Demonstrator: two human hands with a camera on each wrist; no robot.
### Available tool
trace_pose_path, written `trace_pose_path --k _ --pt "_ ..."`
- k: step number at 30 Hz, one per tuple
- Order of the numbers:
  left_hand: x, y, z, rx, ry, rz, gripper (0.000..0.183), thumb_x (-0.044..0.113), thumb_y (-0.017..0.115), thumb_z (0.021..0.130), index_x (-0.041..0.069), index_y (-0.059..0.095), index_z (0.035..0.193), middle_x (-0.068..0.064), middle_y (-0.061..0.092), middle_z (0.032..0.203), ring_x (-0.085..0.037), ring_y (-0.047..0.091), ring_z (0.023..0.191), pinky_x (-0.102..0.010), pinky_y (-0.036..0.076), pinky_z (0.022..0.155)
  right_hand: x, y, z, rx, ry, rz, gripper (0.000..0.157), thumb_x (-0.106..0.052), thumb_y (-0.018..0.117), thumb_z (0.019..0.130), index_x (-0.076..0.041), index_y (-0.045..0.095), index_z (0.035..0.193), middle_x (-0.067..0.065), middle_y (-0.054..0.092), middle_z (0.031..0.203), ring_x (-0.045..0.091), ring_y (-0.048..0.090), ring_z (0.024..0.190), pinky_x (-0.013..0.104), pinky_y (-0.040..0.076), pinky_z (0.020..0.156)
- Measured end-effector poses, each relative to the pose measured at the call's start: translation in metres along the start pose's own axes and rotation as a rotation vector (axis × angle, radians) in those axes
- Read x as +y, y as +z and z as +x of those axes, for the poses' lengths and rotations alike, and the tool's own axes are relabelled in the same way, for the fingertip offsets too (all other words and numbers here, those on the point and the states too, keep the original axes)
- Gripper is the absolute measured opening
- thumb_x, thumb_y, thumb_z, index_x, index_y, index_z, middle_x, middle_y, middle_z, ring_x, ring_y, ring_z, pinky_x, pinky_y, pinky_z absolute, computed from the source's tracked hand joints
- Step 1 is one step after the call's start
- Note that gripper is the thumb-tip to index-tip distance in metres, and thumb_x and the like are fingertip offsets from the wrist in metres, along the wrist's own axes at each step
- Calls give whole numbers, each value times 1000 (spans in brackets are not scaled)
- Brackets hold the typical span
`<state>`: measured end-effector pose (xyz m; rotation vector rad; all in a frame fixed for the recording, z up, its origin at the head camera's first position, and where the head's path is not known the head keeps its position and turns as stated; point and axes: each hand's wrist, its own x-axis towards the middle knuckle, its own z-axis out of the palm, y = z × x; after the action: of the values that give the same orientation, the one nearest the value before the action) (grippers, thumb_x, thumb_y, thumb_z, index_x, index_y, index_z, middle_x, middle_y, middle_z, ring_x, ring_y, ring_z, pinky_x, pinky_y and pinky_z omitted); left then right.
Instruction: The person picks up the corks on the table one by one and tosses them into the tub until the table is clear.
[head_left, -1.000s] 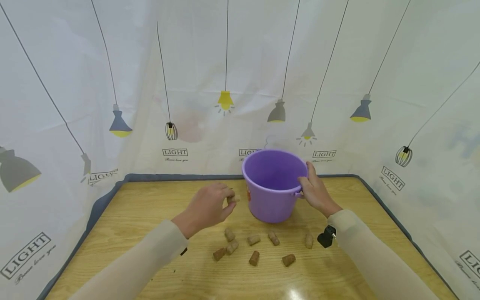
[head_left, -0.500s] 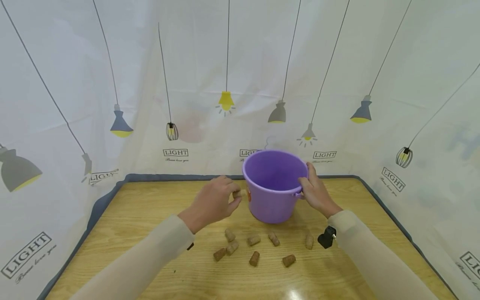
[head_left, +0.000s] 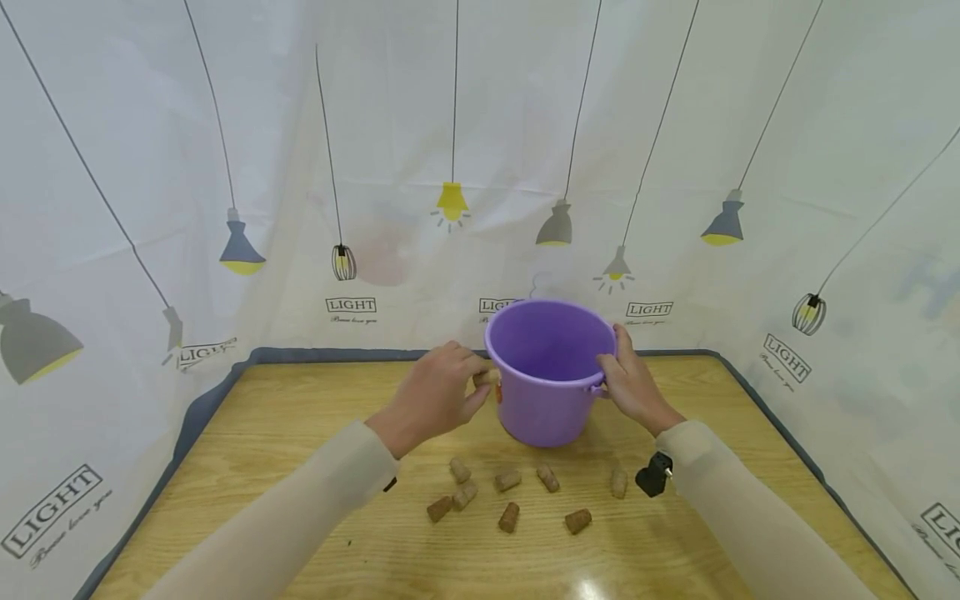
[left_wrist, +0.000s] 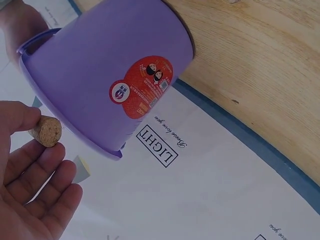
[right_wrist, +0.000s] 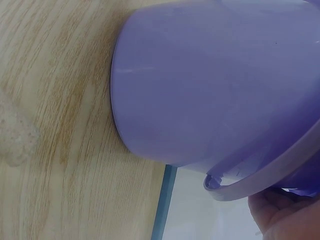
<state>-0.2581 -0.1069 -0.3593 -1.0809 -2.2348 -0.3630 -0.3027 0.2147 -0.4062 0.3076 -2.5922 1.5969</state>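
Between thumb and fingertips, my left hand point(head_left: 435, 393) pinches a light cork point(left_wrist: 47, 131), just outside the left side of a purple bucket point(head_left: 542, 417). The bucket stands upright on the table, with a red sticker point(left_wrist: 145, 87) on its left side. At the bucket's right, my right hand point(head_left: 636, 387) grips the rim beside the handle point(right_wrist: 265, 175), its thumb on the inner edge. Most of the bucket's floor is hidden from the head view. Several corks lie before the bucket, among them a darker brown cork point(head_left: 508, 517) and a pale cork point(head_left: 507, 480).
The wooden table point(head_left: 300, 467) is bordered at the back by a blue edge strip point(head_left: 360, 356). A white cloth point(head_left: 420, 108) printed with lamps encloses it on three sides. One pale cork point(head_left: 618, 482) lies apart at the right, close to the right wrist camera.
My left hand has moved right and slightly up with the cork, closing in on the bucket's left rim. The right hand, the bucket and the corks on the table have stayed put.
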Motion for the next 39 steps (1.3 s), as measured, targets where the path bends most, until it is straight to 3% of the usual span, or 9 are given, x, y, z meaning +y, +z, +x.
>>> trace_pose_path --k 13,25,39 --pt "3 1 16 -5 23 33 9 13 79 89 12 72 85 3 69 81 -14 58 74 -27 49 66 -2 0 -1 8 11 -4 70 -22 34 107 -11 -4 165 33 49 129 30 61 99 34 61 80" --pt "9 7 33 -22 55 86 6 16 75 93 11 76 91 2 71 83 -14 60 76 -28 52 73 -1 0 0 0 17 -2 70 -21 34 108 -12 -5 165 33 38 150 33 60 101 36 61 81" --pt "12 16 45 -39 53 74 11 20 75 94 8 76 92 -1 71 87 -18 64 82 -32 55 79 -3 0 -2 -2 -5 11 70 -20 35 107 -11 -5 165 33 50 125 27 59 90 33 61 78"
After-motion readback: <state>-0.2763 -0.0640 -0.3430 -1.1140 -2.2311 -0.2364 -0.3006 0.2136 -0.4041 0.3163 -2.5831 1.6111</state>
